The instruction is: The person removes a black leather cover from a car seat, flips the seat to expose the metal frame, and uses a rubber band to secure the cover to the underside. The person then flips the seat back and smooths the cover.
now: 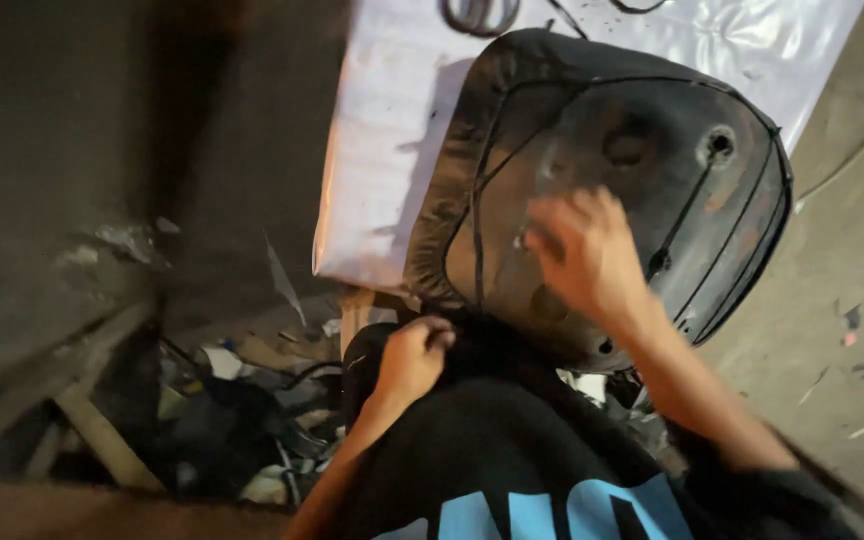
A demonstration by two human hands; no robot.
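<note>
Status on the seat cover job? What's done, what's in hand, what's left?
Done: the black cover is already wrapped over the edge of the upturned seat base, with black cord strung round the rim. In hand: the right hand presses on the underside, blurred; the left hand grips the cover's near edge. Left: that near edge looks unfastened, though it is partly hidden.

The left hand (414, 355) sits low and close to the body, fingers curled into a loose fist with the knuckles turned upward, its bare forearm running down and to the left. The right hand (584, 250) reaches further forward and higher, palm down and fingers bent (motion blur hides how tightly), wrist cocked. Its bare forearm slants back to the lower right, both elbows bent.
</note>
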